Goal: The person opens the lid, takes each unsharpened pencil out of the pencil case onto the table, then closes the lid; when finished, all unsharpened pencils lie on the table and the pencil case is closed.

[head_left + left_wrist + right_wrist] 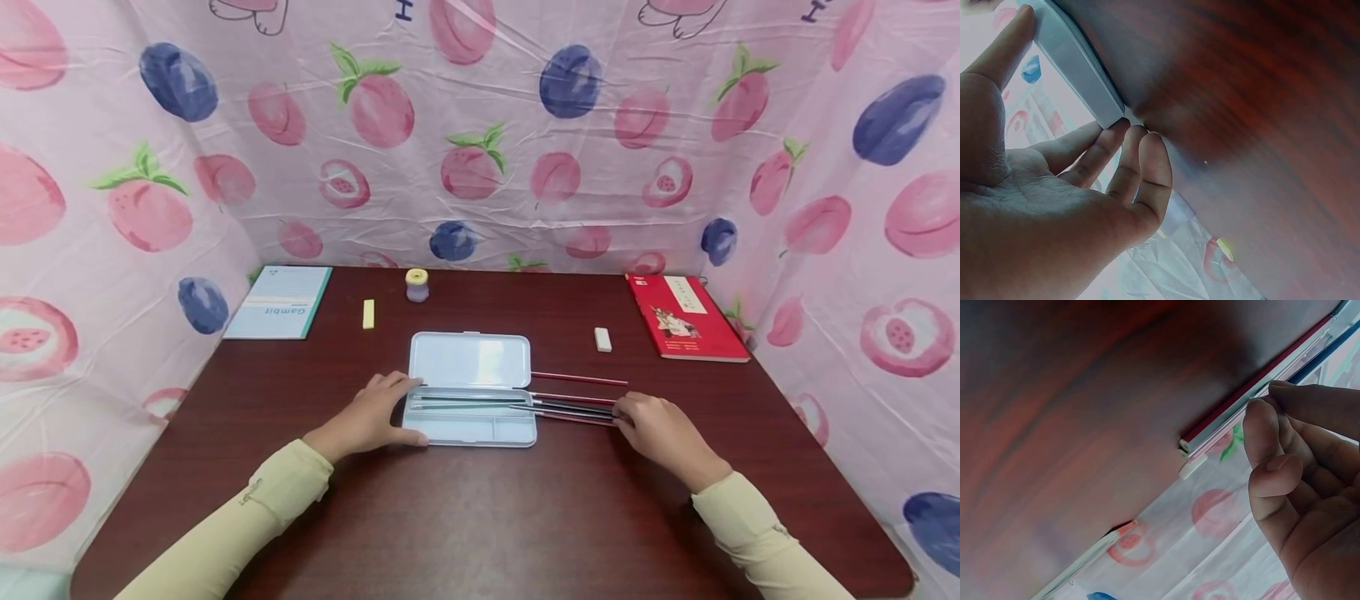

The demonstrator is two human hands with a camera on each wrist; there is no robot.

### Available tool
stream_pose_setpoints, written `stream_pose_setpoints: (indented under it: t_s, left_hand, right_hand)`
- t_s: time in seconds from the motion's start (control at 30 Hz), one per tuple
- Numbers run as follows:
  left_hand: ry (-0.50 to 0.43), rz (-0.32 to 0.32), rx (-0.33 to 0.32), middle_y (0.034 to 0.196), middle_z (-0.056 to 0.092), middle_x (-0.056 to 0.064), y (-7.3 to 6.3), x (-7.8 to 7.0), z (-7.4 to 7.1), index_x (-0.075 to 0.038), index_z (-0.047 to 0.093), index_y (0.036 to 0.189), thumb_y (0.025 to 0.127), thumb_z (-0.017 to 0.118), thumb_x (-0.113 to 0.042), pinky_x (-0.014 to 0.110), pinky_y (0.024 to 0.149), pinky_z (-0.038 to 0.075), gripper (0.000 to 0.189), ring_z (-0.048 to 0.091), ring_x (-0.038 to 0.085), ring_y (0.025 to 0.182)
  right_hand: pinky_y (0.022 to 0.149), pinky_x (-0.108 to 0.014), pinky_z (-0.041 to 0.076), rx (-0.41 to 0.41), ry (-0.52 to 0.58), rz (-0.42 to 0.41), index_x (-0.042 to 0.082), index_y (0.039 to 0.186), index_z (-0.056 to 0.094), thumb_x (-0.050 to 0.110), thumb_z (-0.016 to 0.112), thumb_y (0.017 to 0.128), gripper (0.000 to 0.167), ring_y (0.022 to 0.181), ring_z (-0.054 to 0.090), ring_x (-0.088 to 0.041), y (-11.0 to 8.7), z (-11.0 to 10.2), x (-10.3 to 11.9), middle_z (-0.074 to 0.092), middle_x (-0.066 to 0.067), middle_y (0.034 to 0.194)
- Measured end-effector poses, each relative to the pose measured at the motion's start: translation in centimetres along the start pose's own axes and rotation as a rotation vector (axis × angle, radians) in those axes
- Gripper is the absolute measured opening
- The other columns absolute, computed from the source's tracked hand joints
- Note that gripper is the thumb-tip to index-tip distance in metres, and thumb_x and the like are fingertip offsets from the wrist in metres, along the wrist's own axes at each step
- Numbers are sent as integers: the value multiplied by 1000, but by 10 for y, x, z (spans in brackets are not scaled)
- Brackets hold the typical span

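An open pale-blue pencil case (450,431) lies mid-table, its lid (468,360) folded back. My left hand (367,419) holds the case's left end, thumb at the near corner and fingers at the hinge side; the left wrist view shows the fingertips against the case edge (1079,65). Several pencils lie partly in the case and stick out to the right. My right hand (660,429) pinches a dark pencil (577,409) by its right end, between thumb and forefinger. A dark red pencil (581,378) lies on the table behind, beside the lid.
Behind the case are a yellow strip (368,314), a small yellow-topped jar (417,285) and a white eraser (603,339). A light-blue notebook (277,302) lies at the back left, a red book (688,317) at the back right. Patterned cloth (495,225) surrounds the table.
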State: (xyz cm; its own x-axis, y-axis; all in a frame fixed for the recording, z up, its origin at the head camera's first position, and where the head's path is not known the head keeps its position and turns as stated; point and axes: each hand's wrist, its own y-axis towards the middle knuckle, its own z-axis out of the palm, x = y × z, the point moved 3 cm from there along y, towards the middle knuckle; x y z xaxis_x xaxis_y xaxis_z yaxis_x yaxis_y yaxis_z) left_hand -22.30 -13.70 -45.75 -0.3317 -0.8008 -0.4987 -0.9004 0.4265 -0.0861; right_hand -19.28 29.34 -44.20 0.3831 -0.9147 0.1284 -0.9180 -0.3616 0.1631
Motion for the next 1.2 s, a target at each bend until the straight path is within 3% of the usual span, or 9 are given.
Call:
stream_pose_setpoints:
  t_s: [0.4, 1.2]
  left_hand:
    - [-1, 4, 1, 149, 56, 13, 0, 0, 0, -11, 49, 159, 80, 92, -52, 61, 114, 43, 99, 47, 35, 136]
    - [2, 5, 3, 150, 56, 13, 1, 2, 1, -11, 49, 159, 80, 91, -54, 62, 114, 43, 99, 47, 35, 137]
  right_hand:
    - [81, -46, 65, 46, 7, 43, 7, 101, 80, 8, 90, 83, 20, 80, 69, -17, -6, -2, -7, 75, -3, 90]
    - [77, -46, 64, -9, -28, 16, 9, 94, 80, 7, 92, 80, 19, 77, 71, -18, -25, -7, -17, 76, -2, 86]
